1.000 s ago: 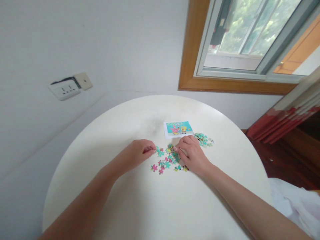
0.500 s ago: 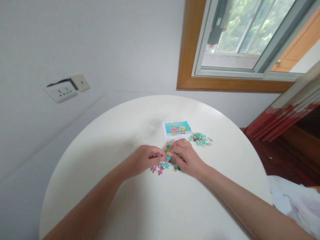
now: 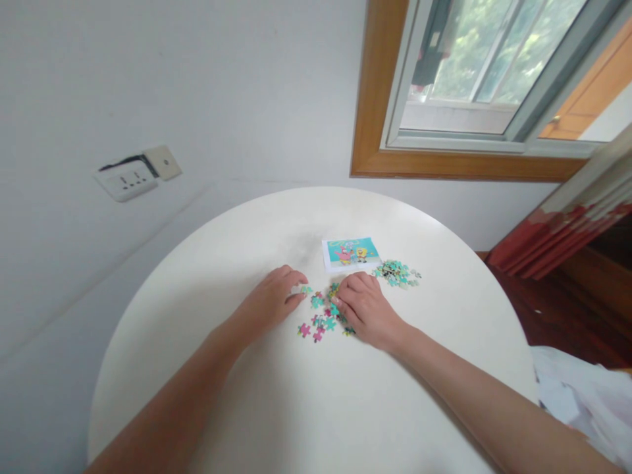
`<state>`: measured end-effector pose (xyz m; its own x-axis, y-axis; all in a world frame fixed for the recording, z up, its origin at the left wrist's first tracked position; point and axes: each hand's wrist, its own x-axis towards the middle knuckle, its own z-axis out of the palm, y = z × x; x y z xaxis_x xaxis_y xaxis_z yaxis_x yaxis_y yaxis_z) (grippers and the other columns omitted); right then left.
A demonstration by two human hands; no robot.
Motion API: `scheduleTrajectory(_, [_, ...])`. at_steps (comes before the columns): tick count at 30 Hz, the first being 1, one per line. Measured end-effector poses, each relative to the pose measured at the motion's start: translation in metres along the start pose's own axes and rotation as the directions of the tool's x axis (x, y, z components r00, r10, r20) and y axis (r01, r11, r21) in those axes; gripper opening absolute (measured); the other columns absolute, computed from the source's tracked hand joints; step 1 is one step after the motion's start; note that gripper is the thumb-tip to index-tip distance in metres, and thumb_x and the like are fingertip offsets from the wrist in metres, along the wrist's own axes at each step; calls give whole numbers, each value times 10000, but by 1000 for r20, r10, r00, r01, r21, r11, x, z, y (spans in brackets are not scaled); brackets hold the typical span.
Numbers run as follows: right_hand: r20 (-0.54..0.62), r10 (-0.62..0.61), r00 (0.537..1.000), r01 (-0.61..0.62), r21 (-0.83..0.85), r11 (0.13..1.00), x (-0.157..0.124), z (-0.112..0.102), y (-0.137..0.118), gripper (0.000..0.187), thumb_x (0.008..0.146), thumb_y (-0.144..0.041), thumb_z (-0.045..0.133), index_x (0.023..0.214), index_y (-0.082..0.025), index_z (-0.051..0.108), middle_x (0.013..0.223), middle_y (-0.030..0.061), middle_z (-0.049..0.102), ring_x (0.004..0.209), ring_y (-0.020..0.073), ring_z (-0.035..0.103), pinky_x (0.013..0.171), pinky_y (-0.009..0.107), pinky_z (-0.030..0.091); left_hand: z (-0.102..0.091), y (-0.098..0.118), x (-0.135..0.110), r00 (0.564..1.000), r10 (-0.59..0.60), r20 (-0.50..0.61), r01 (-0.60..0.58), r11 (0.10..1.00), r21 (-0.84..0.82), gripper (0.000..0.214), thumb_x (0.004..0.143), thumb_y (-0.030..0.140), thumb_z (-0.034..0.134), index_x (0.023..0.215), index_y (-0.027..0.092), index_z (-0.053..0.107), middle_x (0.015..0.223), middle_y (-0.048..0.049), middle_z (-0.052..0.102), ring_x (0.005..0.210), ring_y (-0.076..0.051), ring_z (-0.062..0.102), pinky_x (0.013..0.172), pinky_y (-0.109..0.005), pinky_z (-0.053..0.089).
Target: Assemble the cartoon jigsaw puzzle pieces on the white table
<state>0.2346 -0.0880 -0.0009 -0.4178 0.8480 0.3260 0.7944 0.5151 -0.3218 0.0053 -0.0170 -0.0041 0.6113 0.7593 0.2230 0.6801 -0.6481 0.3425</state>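
Jigsaw pieces (image 3: pixel 330 323), flat and knobbed in teal, pink and yellow, lie loosely clustered between the hands on a smooth white table (image 3: pixel 316 408), near a rectangular picture sheet (image 3: pixel 353 253) and a denser pile (image 3: pixel 394 272). The left hand (image 3: pixel 271 296) parts thumb and fingers at a pale teal piece (image 3: pixel 307 289), contact unclear, while the right hand (image 3: pixel 368 308) curls over the cluster, any grip hidden. Broad room spreads leftward and nearward, and the curved far rim runs close to the wall (image 3: pixel 257 99).
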Motion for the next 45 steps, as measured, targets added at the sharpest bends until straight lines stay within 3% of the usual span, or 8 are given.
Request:
scheduleTrajectory(6, [5,-35,999,36,-108,994,2,0,1,225,946,-363,465,882,-197,602,1011,76,561,1008,232,434,921,405,315,0,1,0,1000,-1,-1,1,1000,30,85,850,234,507,870,172,562,893,-68,581,884,-226,554,831,-361,456])
scheduleTrajectory(14, [-104,105,989,-104,10,995,0,-10,18,226,972,-283,405,869,-195,587,950,65,574,957,219,459,862,371,346,-2,4,-2,999,-11,42,11,1000,1,89,862,233,499,864,168,559,890,-68,573,858,-214,559,784,-332,449])
scheduleTrajectory(31, [-91,120,989,-115,60,992,-1,-13,22,231,953,-285,452,874,-199,651,938,62,606,949,216,477,835,365,348,-15,5,-2,984,5,177,11,996,-91,249,886,294,408,804,174,610,835,-61,623,785,-202,578,737,-313,445])
scheduleTrajectory(40, [-127,147,981,-145,24,989,-1,-11,35,209,901,-203,496,937,-209,702,981,79,624,967,233,487,848,385,364,-20,16,-2,991,14,131,-5,998,-70,256,923,294,359,819,180,563,855,-62,588,800,-200,561,760,-322,453])
scheduleTrajectory(45, [-117,147,982,-149,-1,989,-1,-10,37,230,885,-185,510,1001,-222,706,998,79,628,988,238,484,861,393,358,-20,34,3,995,100,31,-103,984,143,258,951,224,354,857,166,587,882,-82,581,869,-218,540,819,-348,427])
